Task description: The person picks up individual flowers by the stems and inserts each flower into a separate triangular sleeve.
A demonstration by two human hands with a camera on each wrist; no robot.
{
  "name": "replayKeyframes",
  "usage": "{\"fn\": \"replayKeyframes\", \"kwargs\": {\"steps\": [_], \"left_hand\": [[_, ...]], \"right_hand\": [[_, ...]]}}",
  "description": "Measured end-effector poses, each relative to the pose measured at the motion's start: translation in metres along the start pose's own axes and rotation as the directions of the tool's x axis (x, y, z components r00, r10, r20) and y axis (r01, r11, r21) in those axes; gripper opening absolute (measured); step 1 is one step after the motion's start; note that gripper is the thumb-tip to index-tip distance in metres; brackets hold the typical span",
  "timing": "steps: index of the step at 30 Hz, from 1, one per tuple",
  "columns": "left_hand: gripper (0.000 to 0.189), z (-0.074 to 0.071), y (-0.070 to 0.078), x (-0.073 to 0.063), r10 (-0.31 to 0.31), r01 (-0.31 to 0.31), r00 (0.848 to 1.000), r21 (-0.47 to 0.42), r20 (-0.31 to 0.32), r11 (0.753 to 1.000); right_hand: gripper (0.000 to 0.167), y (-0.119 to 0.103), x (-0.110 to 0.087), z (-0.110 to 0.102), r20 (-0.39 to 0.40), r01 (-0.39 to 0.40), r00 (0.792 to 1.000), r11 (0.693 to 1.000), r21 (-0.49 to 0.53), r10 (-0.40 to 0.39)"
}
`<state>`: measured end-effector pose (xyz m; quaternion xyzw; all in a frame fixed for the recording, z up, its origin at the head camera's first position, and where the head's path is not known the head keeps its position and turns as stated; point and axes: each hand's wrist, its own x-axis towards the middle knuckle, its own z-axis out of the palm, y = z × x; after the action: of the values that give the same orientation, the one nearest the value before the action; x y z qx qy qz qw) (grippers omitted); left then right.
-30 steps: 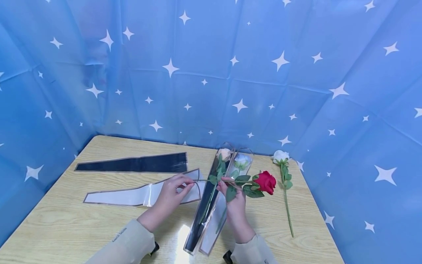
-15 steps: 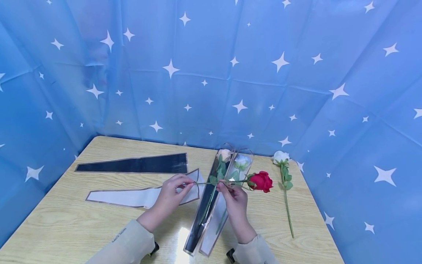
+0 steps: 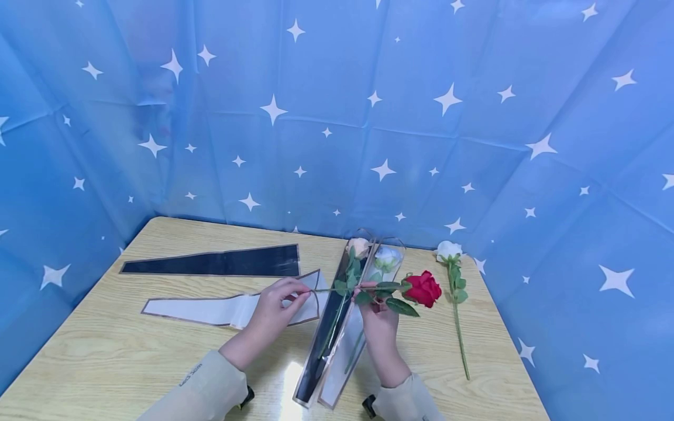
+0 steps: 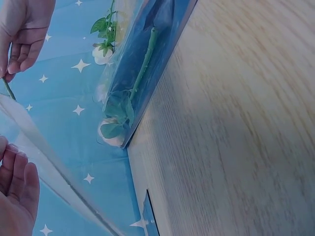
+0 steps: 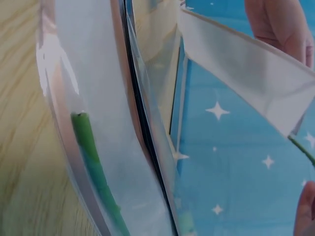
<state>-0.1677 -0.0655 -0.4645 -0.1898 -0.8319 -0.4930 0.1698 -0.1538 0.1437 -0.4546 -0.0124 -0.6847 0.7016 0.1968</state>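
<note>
My left hand (image 3: pixel 274 310) pinches the wide mouth of a white flower sleeve (image 3: pixel 200 311), a long tapered wrapper with a dark border. The sleeve's wide end is lifted off the table, as the right wrist view shows. My right hand (image 3: pixel 380 327) holds a red artificial rose (image 3: pixel 424 289) by its stem, bloom pointing right and leaves hanging by the fingers. The rose's stem (image 3: pixel 323 290) runs left to the sleeve's mouth. In the right wrist view, the green stem (image 5: pixel 301 149) goes in at the corner of the raised sleeve (image 5: pixel 246 59); its tip is hidden.
Below the hands lie a black sleeve (image 3: pixel 325 345) with a pale pink rose (image 3: pixel 359 247) and a white sleeve (image 3: pixel 337 374) with a pale blue rose (image 3: pixel 387 257). A loose white rose (image 3: pixel 449 251) lies right. A flat black sleeve (image 3: pixel 242 263) lies back left.
The red rose dips left and turns, then swings back right with its leaves spread again. My right fingers shift along the stem. The left hand stays put while the sleeve's narrow end slides slightly right.
</note>
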Motion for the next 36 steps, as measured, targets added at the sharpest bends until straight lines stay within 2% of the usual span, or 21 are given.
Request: {"fn": "replayKeyframes", "kwargs": {"steps": [4,11,15,21,30,33,36], "left_hand": [[0.006,0.001,0.000,0.000,-0.003,0.003,1.000,-0.011,-0.003,1.000],[0.007,0.002,0.000,0.001,0.031,-0.032,0.999,-0.023,-0.025,0.999],[0.007,0.001,-0.001,0.001,0.031,-0.031,0.999,-0.018,-0.021,0.999],[0.007,0.000,0.000,0.001,0.028,-0.029,0.999,-0.022,-0.014,0.999],[0.010,0.002,0.001,0.003,0.024,-0.024,1.000,0.020,-0.016,1.000],[0.010,0.003,0.001,0.003,0.048,-0.048,0.999,0.034,-0.019,0.998],[0.009,0.004,0.002,0.003,0.074,-0.074,0.997,0.045,-0.010,0.996]], "right_hand": [[0.022,-0.001,-0.001,-0.002,0.009,-0.046,0.999,0.999,0.010,0.046],[0.023,-0.003,0.001,-0.001,0.097,-0.018,0.995,1.000,-0.014,0.019],[0.028,-0.001,0.000,0.000,0.107,-0.058,0.993,0.998,0.038,0.054],[0.021,-0.004,-0.002,0.001,0.067,-0.080,0.994,0.996,-0.037,0.082],[0.019,0.002,-0.004,0.006,0.119,-0.027,0.993,1.000,-0.011,0.028],[0.017,0.001,-0.007,0.008,0.136,-0.034,0.990,0.999,-0.032,0.038],[0.017,-0.009,-0.011,0.011,0.171,-0.026,0.984,0.993,-0.111,0.045]]}}
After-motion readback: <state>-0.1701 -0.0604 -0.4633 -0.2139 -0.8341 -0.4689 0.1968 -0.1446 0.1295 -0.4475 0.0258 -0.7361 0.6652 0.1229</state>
